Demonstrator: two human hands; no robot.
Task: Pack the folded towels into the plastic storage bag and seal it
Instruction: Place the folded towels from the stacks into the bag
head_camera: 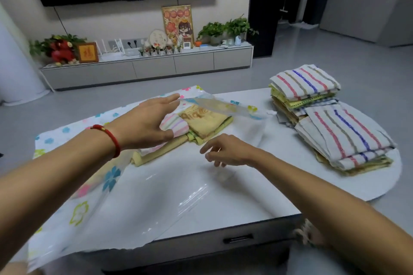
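Note:
The plastic storage bag (73, 205), clear with a flower print, lies across the white table (279, 185), its mouth toward the right. Inside it sit folded towels: a yellow one with lettering (205, 120), a pink striped one (175, 124) and a yellow-green one (147, 158) underneath. My left hand (145, 121) reaches over them with straight fingers, and the bag's upper flap (223, 105) stands raised from its fingertips. My right hand (225, 152) hovers over the bag's clear lower layer with loosely curled fingers and holds nothing. Two stacks of folded striped towels (306, 82) (344, 136) wait at the table's right.
The table's front edge has a drawer handle (238, 239). Beyond the table, across grey floor, a low TV cabinet (152, 69) carries plants, frames and small ornaments under a wall-mounted screen. A dark doorway is at the back right.

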